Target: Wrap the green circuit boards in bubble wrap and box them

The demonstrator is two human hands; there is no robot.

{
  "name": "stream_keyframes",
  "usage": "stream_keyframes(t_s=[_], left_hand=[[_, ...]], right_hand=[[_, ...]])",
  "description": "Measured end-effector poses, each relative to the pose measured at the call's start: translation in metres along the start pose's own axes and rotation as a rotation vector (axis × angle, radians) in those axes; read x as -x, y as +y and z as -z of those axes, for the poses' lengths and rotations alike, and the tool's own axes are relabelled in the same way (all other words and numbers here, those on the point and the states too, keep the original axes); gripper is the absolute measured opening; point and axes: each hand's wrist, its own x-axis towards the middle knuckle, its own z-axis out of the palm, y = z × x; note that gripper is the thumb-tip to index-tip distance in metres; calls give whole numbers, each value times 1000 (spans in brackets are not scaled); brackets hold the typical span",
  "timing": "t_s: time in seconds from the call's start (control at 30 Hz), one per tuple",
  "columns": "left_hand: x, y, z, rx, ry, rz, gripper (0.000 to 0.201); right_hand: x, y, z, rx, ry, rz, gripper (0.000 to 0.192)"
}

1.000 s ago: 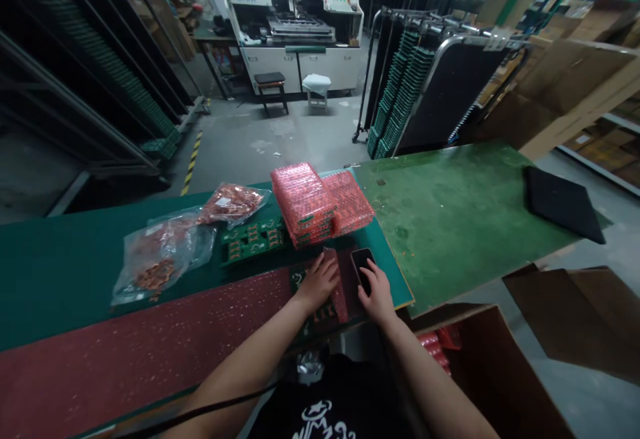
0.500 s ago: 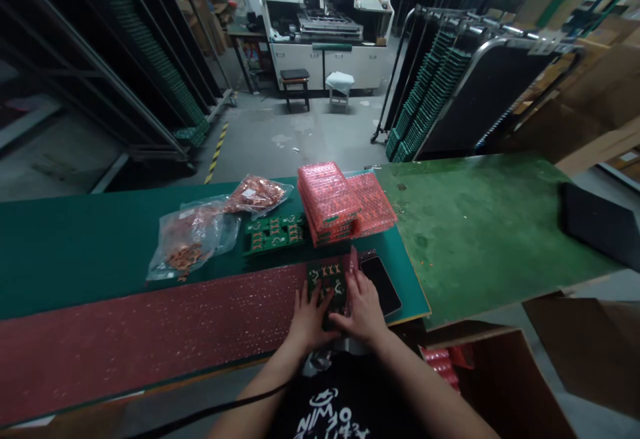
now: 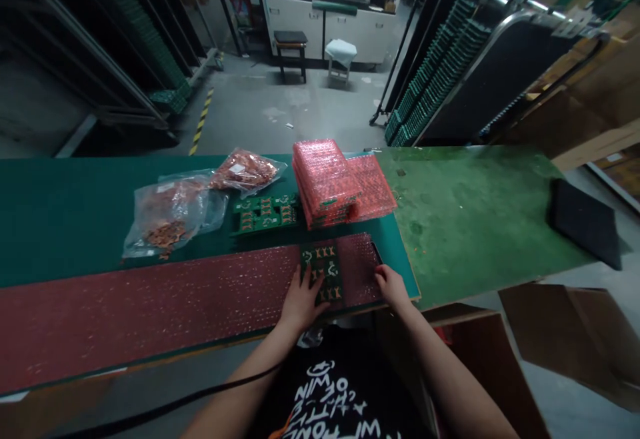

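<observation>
While left hand (image 3: 301, 300) lies flat, fingers spread, on green circuit board (image 3: 323, 272) at the table's (image 3: 75, 212) near edge, right hand (image 3: 391, 286) presses open-palmed on red bubble wrap (image 3: 357, 267) just beside it. Wrapped stack (image 3: 327, 182) sits behind.

The scene was dim overall, lit from overhead and from the far end of the hall, where the white machine cabinet (image 3: 330, 16) and grey floor (image 3: 295, 109) were brightest. The racks (image 3: 100, 46) at left sank into near-black shadow. The pink bubble-wrap stack (image 3: 325, 182) caught small highlights, and the red sheet (image 3: 150, 312) glittered with speckled glare. Wide-angle distortion bowed the tabletop (image 3: 475, 206) and stretched the corners. Edges looked soft and slightly smeared; the centre stayed fairly sharp.
</observation>
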Motion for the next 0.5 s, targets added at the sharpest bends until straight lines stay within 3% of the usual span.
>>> stream_keyframes(t_s=[0.17,0.3,0.5], left_hand=[[7,0,-6,-35,44,3,63],[2,-1,-1,-42,53,-16,75],[-36,-5,18,-15,-199,-454,86]], right_hand=[[-2,3,-1,-11,1,-28,16],[-2,5,0,-11,-1,-20,16],[-3,8,1,-7,-21,-27,16]])
